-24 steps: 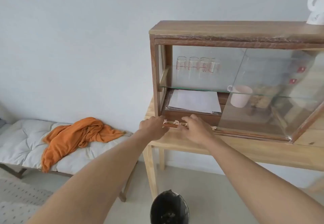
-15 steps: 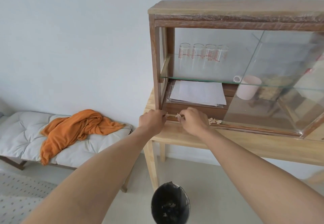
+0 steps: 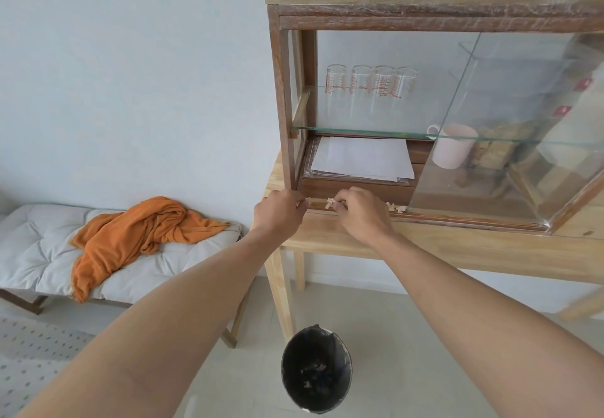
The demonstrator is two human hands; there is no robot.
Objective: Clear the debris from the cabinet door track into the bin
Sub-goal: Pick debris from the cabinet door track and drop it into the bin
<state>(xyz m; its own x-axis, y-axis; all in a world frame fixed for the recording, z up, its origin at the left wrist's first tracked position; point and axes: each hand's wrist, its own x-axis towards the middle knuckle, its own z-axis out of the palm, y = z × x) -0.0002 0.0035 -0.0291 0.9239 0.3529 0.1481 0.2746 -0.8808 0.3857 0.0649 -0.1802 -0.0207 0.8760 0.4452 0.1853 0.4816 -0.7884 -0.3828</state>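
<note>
A wooden cabinet (image 3: 280,97) with sliding glass doors stands on a light wooden table (image 3: 457,247). Pale crumbs of debris (image 3: 397,207) lie in the door track (image 3: 457,216) along the cabinet's bottom front. My left hand (image 3: 279,213) is curled at the track's left end, fingertips pinched on a small piece. My right hand (image 3: 361,213) rests just right of it, fingers pinching a clump of debris (image 3: 330,202) at the track. A black bin (image 3: 316,368) with a few scraps inside stands on the floor below the hands.
The glass door (image 3: 506,130) is slid to the right, leaving the left half open. Inside are papers (image 3: 359,157), a pink mug (image 3: 452,151) and several glass beakers (image 3: 371,86). A cushioned bench (image 3: 29,247) with an orange cloth (image 3: 137,234) stands at the left.
The view has moved closer to the cabinet. My right hand slid left along the track, uncovering crumbs to its right, and its fingers closed on a clump.
</note>
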